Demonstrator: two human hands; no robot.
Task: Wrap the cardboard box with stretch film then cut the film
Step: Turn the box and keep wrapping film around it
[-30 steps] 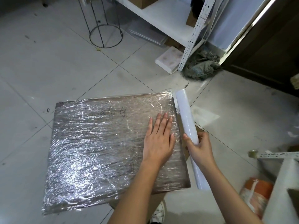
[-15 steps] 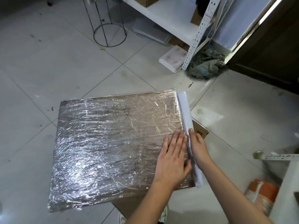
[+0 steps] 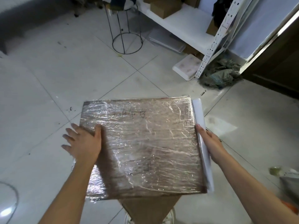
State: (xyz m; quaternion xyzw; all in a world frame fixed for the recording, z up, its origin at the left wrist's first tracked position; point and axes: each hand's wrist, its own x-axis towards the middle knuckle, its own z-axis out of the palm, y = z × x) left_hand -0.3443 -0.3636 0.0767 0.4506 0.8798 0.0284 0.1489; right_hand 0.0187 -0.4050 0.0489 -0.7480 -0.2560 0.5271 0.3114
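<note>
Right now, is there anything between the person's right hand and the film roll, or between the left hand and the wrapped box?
Nothing visible. The right hand already holds the film roll against the right edge of the cardboard box. The left hand lies directly on the box's left edge, thumb on top, with only film under it.

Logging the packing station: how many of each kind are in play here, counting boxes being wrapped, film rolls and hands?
Wrapped cardboard box: 1
Stretch film roll: 1
Hands: 2, left hand on the box's left edge, right hand at the roll
Total: 4
</note>
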